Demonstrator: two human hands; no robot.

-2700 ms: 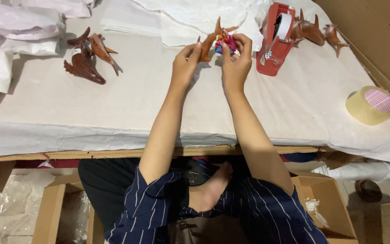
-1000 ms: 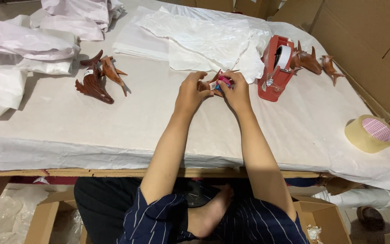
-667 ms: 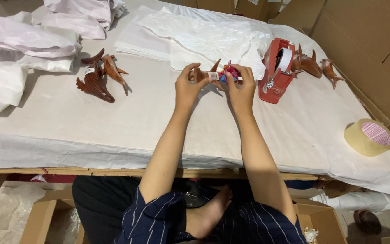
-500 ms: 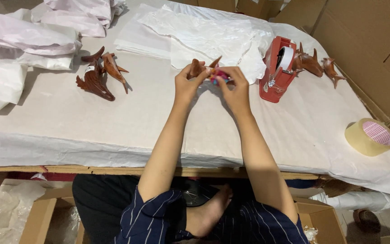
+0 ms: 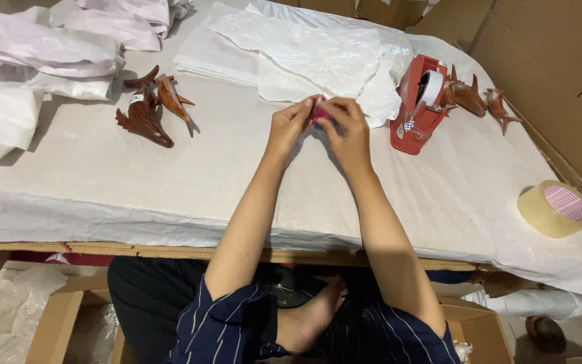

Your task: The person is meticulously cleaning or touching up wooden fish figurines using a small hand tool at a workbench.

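Paper-covered table (image 5: pixel 190 175); small pink thing (image 5: pixel 319 116) mostly hidden.

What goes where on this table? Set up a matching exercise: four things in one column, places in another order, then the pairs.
Things:
1. red tape dispenser
2. roll of tape
3. pair of carved wooden fish
4. small pink thing

Places:
A. near the table's right edge
B. between the fingers of the left hand and right hand
C. just right of the hands
D. left of the hands

Pairs: 1-C, 2-A, 3-D, 4-B
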